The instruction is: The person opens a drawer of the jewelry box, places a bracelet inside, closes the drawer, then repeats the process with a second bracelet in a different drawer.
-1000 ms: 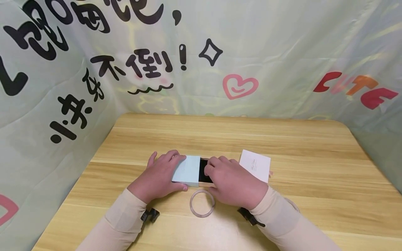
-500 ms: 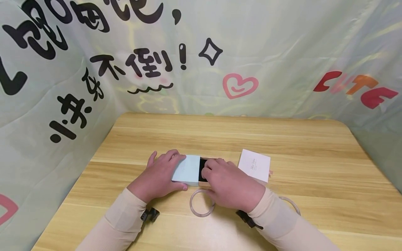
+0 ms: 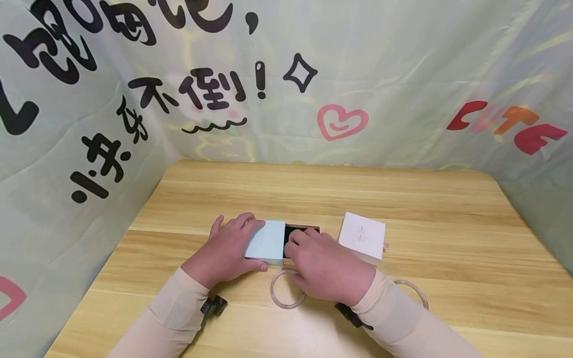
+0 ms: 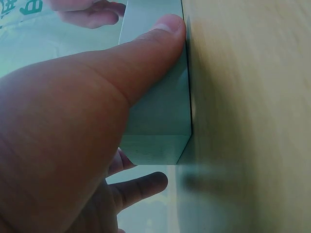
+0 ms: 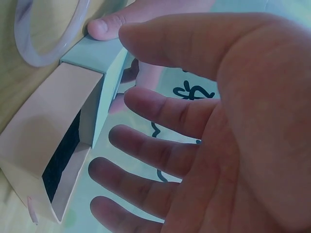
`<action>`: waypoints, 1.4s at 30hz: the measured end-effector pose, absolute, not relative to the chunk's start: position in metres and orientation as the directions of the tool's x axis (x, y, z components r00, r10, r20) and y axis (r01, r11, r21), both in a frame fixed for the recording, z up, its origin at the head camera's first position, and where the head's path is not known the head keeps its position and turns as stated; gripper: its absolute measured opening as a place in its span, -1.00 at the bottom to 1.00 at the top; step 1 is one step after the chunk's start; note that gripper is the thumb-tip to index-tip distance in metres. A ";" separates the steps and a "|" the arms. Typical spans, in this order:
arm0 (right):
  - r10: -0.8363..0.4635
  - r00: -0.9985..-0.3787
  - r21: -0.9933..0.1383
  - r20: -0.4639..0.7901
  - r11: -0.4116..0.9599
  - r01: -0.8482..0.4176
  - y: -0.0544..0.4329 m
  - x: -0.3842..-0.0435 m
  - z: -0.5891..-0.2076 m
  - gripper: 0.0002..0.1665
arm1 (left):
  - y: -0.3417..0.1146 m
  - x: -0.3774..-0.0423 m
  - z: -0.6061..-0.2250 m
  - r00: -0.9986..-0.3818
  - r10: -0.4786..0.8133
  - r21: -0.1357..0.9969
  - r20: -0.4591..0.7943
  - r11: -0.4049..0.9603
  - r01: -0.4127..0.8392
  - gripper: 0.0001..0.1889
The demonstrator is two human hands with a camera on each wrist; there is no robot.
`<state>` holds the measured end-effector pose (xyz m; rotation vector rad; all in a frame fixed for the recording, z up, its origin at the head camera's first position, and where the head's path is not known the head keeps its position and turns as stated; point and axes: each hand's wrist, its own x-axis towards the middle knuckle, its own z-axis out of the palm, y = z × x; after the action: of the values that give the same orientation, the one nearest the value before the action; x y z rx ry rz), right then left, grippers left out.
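A small drawer box with a light blue sleeve (image 3: 267, 242) lies on the table. My left hand (image 3: 228, 251) holds the sleeve at its left end, with the thumb (image 4: 155, 48) along the near side and fingers at the far side. The pale pink drawer (image 5: 48, 111), lined in black, is pulled out to the right. My right hand (image 3: 329, 268) hovers over that drawer. In the right wrist view its fingers (image 5: 150, 145) are spread, loosely bent and hold nothing. A pale, translucent bangle (image 3: 286, 307) lies just in front of the box, partly behind my right hand.
To the right sits a white box (image 3: 362, 236) with small lettering and a pink ribbon tab. Beside the right sleeve a second bangle (image 3: 422, 295) shows in part. A printed cloth (image 3: 385, 59) hangs behind the wooden table (image 3: 331, 189).
My right hand has shifted slightly left and toward me, baring more of the drawer's far right corner and the second bangle. The left hand and the sleeve have stayed in place.
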<state>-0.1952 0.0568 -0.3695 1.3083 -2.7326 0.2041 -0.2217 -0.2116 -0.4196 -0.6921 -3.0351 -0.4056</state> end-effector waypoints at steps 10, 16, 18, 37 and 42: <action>-0.774 -0.617 -0.075 0.142 0.613 -0.786 0.055 -0.193 -0.370 -0.80 | -0.211 -0.222 -0.419 -0.903 0.425 0.246 0.057 0.871 0.425 0.03; -0.773 -0.623 -0.085 0.118 0.618 -0.782 0.053 -0.193 -0.372 -0.80 | -0.212 -0.222 -0.420 -0.903 0.426 0.244 0.059 0.871 0.427 0.03; -0.774 -0.624 -0.088 0.111 0.618 -0.782 0.052 -0.193 -0.372 -0.80 | -0.211 -0.222 -0.420 -0.903 0.427 0.242 0.059 0.871 0.428 0.03; -0.775 -0.627 -0.077 0.078 0.622 -0.779 0.046 -0.186 -0.373 -0.77 | -0.212 -0.221 -0.420 -0.902 0.427 0.245 0.063 0.870 0.429 0.04; -0.780 -0.620 -0.080 0.084 0.615 -0.785 0.045 -0.184 -0.374 -0.79 | -0.212 -0.221 -0.419 -0.903 0.425 0.244 0.061 0.871 0.426 0.03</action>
<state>-0.1842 0.0449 -0.3741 1.3509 -2.7854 0.1688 -0.2210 -0.2118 -0.4195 -0.6894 -3.0334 -0.3969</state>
